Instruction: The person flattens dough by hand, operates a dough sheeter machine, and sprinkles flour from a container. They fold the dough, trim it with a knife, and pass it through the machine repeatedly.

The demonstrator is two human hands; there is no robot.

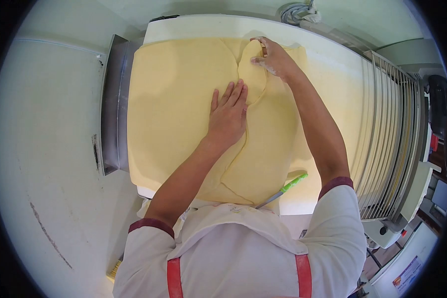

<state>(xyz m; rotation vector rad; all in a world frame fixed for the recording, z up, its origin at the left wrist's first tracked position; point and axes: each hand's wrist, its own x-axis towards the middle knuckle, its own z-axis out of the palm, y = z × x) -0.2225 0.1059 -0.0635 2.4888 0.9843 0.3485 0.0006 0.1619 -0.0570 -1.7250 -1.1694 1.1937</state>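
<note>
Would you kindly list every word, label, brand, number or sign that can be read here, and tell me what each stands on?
No text is legible.
Sign at lower right: it seems to bear print, too small and slanted to read.
Shirt: a faint mark near the collar, too blurred to tell whether it is lettering.
Dough: no lettering visible.
</note>
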